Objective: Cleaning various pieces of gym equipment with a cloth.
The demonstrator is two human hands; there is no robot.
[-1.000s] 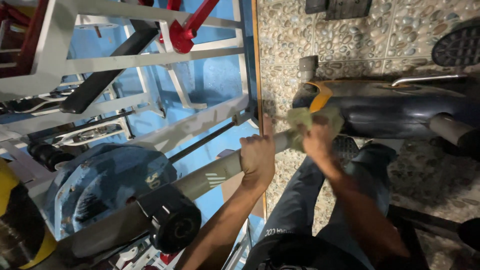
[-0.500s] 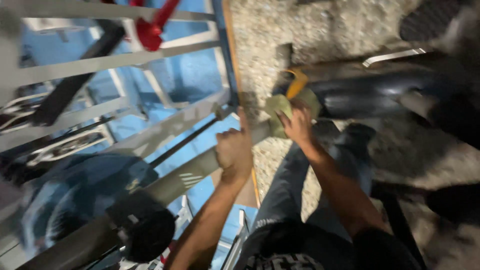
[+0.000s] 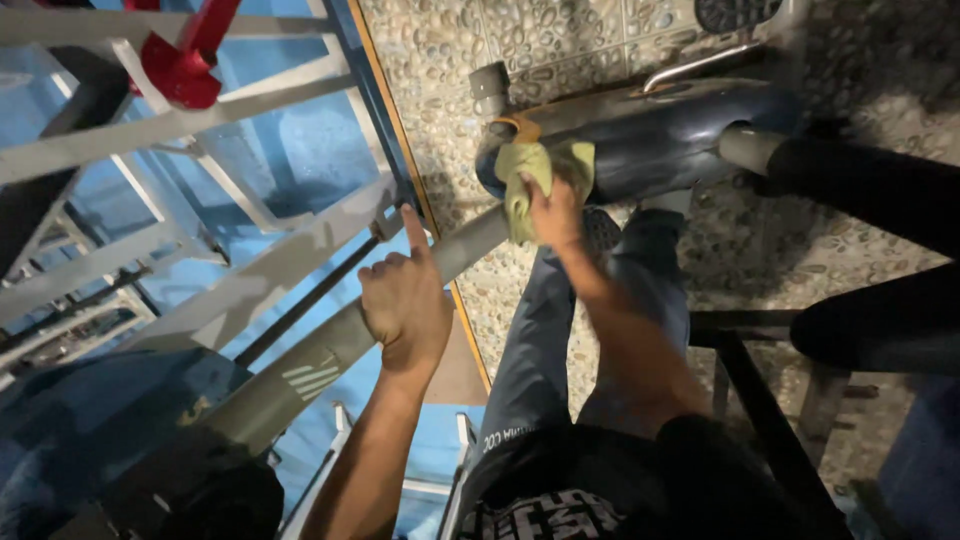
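Note:
My left hand (image 3: 403, 300) is wrapped around a long grey metal bar (image 3: 310, 365) near its middle, with the index finger stretched out along it. My right hand (image 3: 553, 210) presses a yellow-green cloth (image 3: 528, 180) against the far end of the same bar. That end lies beside a dark blue rounded machine body (image 3: 650, 130) with an orange trim. The bar's near end runs down to a black round collar (image 3: 225, 505) and a blue weight plate (image 3: 70, 430) at the lower left.
A white metal frame (image 3: 200, 120) with a red part (image 3: 180, 70) stands over a blue floor on the left. Pebble-patterned tiles (image 3: 450, 40) cover the floor ahead. A black metal frame (image 3: 760, 410) and dark padded bars (image 3: 870, 180) are on the right. My legs in blue jeans (image 3: 540, 340) are below.
The view has swung so everything sits further left and higher. My right hand and the cloth have slid toward the bar's far end. My left index finger now points along the bar.

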